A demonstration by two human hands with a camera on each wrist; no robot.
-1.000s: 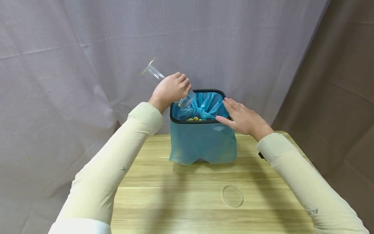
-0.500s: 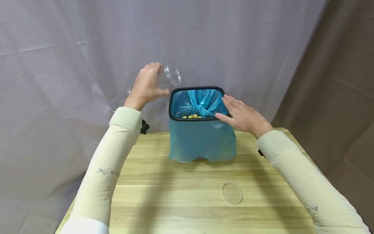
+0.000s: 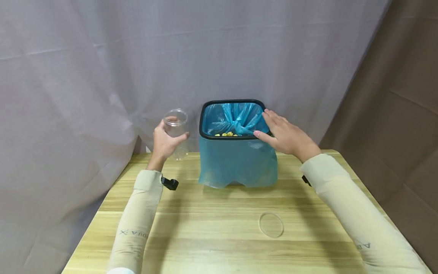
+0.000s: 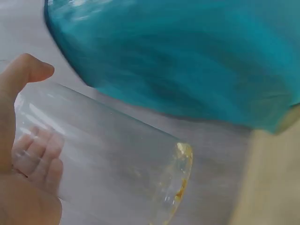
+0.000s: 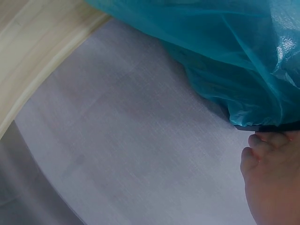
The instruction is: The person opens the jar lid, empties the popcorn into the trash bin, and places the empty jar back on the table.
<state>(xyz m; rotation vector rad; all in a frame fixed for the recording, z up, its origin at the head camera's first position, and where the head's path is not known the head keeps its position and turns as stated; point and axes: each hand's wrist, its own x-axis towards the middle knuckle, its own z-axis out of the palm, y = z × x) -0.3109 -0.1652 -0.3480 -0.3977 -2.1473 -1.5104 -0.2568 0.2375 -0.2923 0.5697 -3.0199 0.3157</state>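
Observation:
My left hand [image 3: 164, 141] grips a clear plastic jar [image 3: 178, 131], thumb on one side and fingers round the other. The jar stands upright with its open mouth up, close to the table's back edge, left of a bin. In the left wrist view, yellow residue [image 4: 182, 187] clings along the jar's base. The bin has a black rim [image 3: 236, 138] and a blue bag liner [image 3: 237, 163] folded over its outside; the liner is knotted inside. Yellow pieces [image 3: 227, 134] lie within. My right hand [image 3: 287, 135] rests at the bin's right rim, fingers straight.
A thin, clear round ring-like thing [image 3: 259, 224] lies on the wooden table [image 3: 212, 251] in front of the bin. A grey curtain [image 3: 222, 49] hangs right behind the bin, and a brown one [image 3: 393, 125] on the right.
My left hand has drawn the jar back from over the bin to its left, lowered it and turned it from tipped to mouth up. The right hand has stayed at the rim.

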